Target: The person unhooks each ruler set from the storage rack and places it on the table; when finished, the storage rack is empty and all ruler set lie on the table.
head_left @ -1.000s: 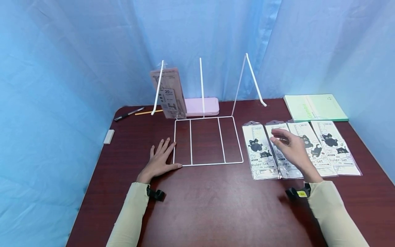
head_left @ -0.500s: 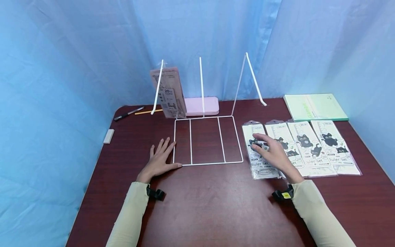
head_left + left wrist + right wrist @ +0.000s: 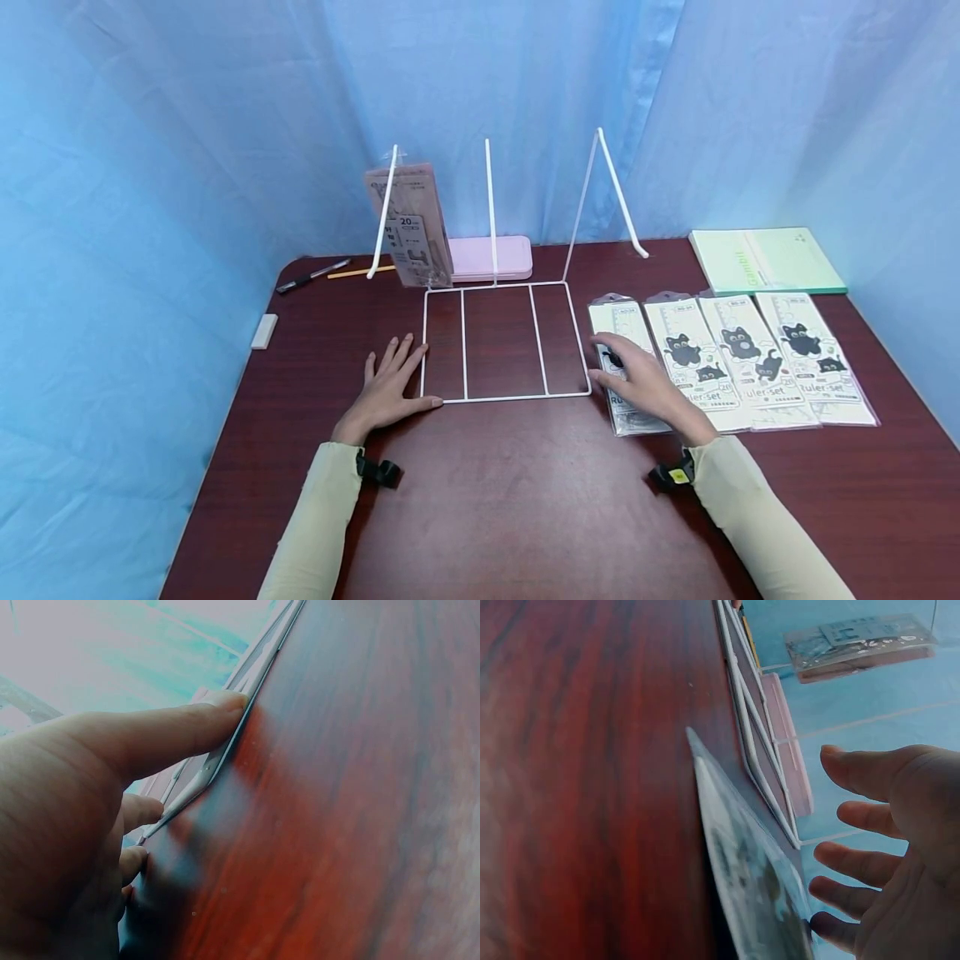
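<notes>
A white wire rack (image 3: 517,398) stands on the table with upright rods at its back. My left hand (image 3: 386,392) rests spread at the rack's left front corner, its thumb on the wire in the left wrist view. Over the leftmost ruler-set pack (image 3: 622,315), my right hand (image 3: 637,379) hovers with fingers apart and slightly bent, holding nothing. That pack is partly hidden by the hand. More cat-printed ruler-set packs (image 3: 693,358) lie in a row to its right. A pinkish ruler pack (image 3: 412,233) leans upright at the rack's back left rod.
Behind the rack lies a pink case (image 3: 491,257). Green notebooks (image 3: 772,260) sit at the back right. To the left are a black pen (image 3: 307,277), a yellow pencil (image 3: 360,272) and a white eraser (image 3: 264,332). Blue curtains (image 3: 525,83) enclose the table.
My right hand has moved left, from above the second ruler-set pack to above the leftmost one. The left hand has stayed put.
</notes>
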`<state>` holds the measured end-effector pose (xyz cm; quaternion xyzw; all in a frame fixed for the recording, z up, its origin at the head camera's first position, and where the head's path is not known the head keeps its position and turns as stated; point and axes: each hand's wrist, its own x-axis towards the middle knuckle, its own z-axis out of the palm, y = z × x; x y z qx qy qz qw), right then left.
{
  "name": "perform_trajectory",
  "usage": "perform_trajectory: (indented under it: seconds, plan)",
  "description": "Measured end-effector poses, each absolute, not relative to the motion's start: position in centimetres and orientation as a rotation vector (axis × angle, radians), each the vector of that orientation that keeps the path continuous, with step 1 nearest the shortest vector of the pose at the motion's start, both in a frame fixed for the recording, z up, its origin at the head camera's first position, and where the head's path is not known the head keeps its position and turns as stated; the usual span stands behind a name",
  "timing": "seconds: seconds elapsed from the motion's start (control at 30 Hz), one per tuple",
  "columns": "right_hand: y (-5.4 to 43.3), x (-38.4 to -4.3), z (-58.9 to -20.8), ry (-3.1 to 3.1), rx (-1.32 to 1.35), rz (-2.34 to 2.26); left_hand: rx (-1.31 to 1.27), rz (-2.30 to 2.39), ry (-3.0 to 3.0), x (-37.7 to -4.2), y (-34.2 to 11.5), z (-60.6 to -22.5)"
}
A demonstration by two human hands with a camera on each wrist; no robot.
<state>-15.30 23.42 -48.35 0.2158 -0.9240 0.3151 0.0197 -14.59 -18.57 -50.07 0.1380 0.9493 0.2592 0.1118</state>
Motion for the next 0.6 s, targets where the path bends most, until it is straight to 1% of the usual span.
perform_trajectory:
  seconds: [0.6]
  plan:
    - [22.9,-14.9,-49.7,-2.936,0.773,0.762,0.404,0.772,2.778,-14.6,-18.5,-50.0]
